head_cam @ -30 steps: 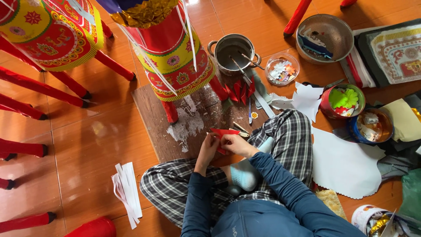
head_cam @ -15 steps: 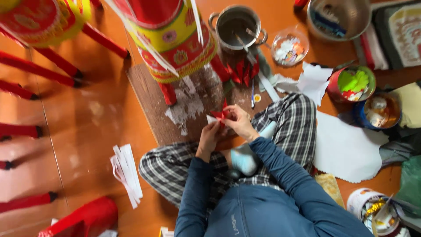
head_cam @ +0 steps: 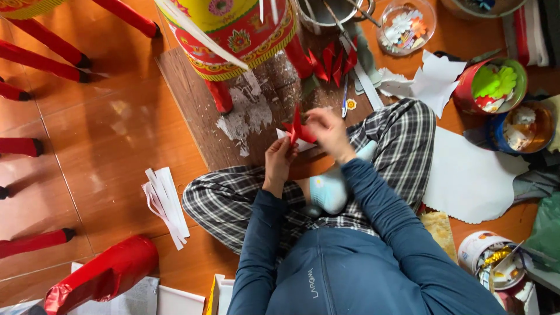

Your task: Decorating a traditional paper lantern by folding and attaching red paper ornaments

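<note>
Head view: both hands meet over the lap and pinch a red paper piece (head_cam: 297, 132). Left hand (head_cam: 279, 160) holds it from below, right hand (head_cam: 326, 131) from the side. Its point sticks up toward the wood board (head_cam: 198, 111).
</note>
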